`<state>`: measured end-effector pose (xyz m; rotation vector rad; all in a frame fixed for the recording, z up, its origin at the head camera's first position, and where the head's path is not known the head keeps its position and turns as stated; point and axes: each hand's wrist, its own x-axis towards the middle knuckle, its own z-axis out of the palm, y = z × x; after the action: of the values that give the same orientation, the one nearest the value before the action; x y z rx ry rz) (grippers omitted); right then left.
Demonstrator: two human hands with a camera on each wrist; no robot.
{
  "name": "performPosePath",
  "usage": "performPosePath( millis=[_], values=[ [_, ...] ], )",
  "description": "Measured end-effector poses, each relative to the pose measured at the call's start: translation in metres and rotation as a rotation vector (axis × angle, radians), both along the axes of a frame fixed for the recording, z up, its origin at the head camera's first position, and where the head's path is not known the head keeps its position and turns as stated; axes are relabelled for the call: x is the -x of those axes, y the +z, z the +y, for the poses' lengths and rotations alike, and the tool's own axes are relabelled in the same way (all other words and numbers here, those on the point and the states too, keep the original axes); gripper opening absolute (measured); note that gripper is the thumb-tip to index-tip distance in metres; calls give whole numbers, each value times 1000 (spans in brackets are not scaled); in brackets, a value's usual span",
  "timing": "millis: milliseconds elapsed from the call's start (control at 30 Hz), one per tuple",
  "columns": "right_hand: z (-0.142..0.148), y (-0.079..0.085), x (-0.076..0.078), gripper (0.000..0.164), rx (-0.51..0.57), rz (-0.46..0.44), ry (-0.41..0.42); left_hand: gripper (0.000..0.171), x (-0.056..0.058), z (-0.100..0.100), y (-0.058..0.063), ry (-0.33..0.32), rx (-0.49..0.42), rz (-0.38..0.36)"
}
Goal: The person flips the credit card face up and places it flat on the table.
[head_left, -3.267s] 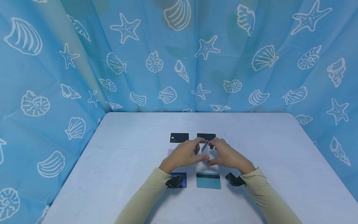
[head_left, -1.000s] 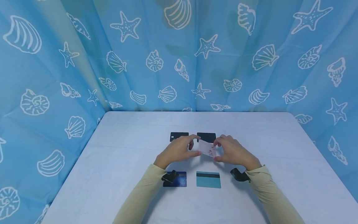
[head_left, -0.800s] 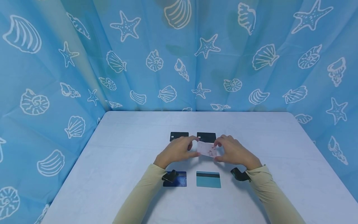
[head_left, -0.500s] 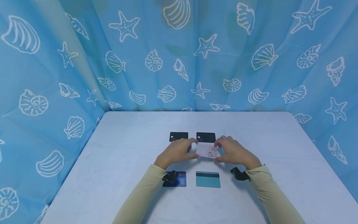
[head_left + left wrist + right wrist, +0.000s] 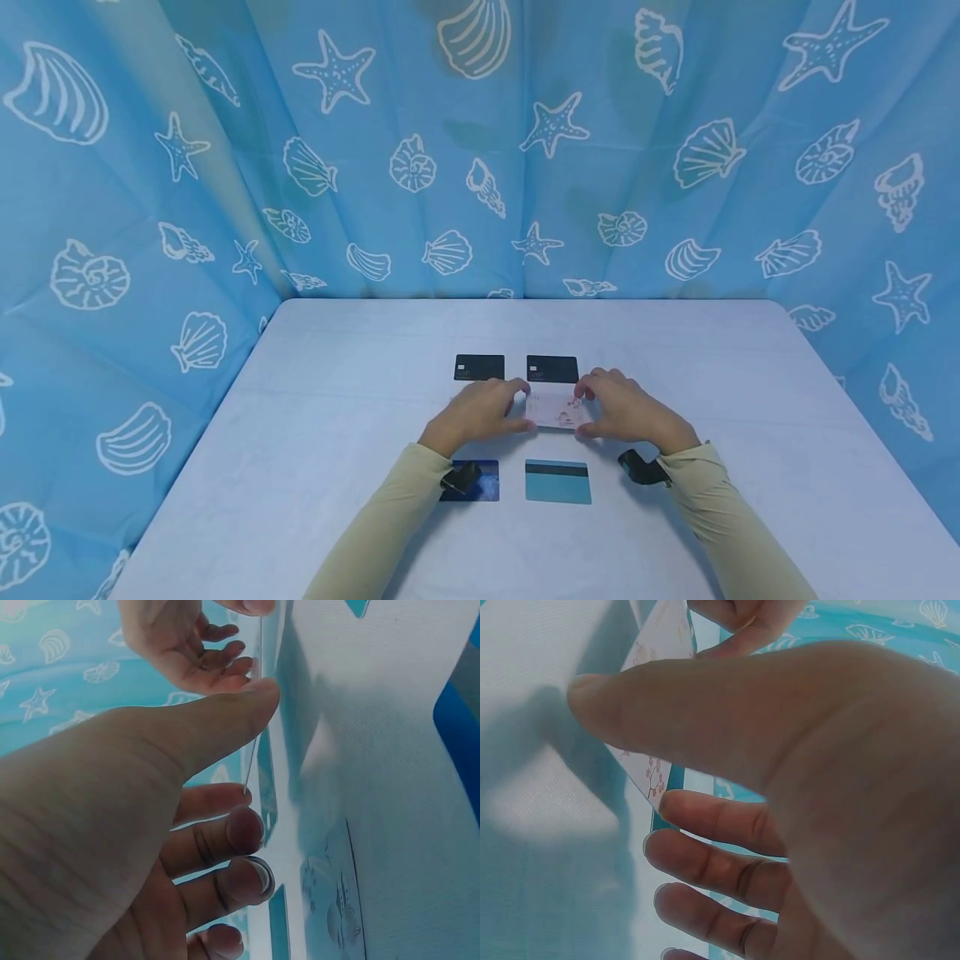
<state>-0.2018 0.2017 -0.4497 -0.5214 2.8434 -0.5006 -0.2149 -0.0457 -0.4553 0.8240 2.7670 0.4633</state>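
A pale pink card (image 5: pixel 551 408) with a red flower print lies nearly flat between my two hands, just above the table. My left hand (image 5: pixel 480 412) pinches its left edge between thumb and fingers. Its right edge is pinched by my right hand (image 5: pixel 628 408). In the right wrist view the flowered face of the card (image 5: pixel 654 774) shows behind the thumb. The left wrist view shows the card (image 5: pixel 253 761) almost edge-on, with a shadow on the white cloth beside it. Another printed card (image 5: pixel 334 900) lies below my left hand, mostly hidden in the head view.
Two black VIP cards (image 5: pixel 552 368) lie behind the hands, the left one (image 5: pixel 479 367) partly covered. Nearer the body are a dark blue card (image 5: pixel 487 481), overlapped by the left wrist camera, and a teal striped card (image 5: pixel 558 483). A blue shell-print curtain (image 5: pixel 465 150) surrounds the white table (image 5: pixel 360 350).
Earlier the pink card stood on edge between the hands with a dark stripe showing. It has been turned flowered side up and lowered towards the table, just in front of the right black card.
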Motion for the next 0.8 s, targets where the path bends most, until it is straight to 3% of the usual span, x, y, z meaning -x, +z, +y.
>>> performPosePath(
  millis=[800],
  values=[
    [-1, -7, 2, 48, 14, -55, -28, 63, -5, 6, -9, 19, 72, 48]
  ],
)
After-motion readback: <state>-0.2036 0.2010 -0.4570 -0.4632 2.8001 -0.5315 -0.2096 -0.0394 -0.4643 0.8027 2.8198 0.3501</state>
